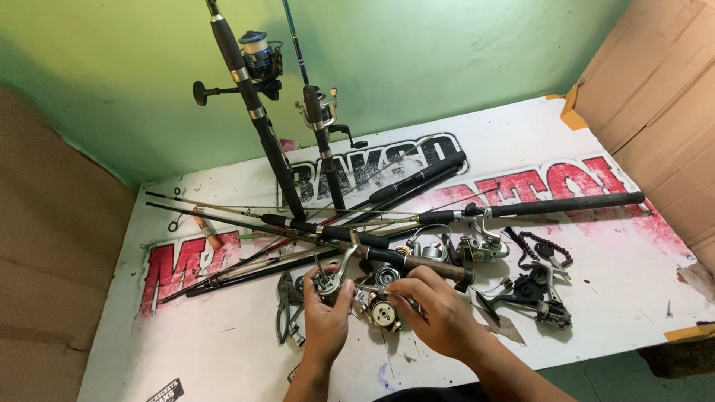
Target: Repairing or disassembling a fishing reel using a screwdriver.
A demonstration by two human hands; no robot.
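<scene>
My left hand [325, 321] is closed around a silver spinning reel body [328, 281], its crank arm sticking up and to the right. My right hand [437, 311] pinches a small metal part at the reel's side, just above a loose round spool [385, 313] lying on the board. Both hands work close together near the front edge of the white printed board [223, 350].
Several fishing rods [417, 217] lie crossed over the board; two rods with reels [257, 63] lean upright against the green wall. Pliers [285, 305] lie left of my hands. More reels [480, 246] and a black reel frame [532, 294] sit to the right. Cardboard [655, 104] stands at right.
</scene>
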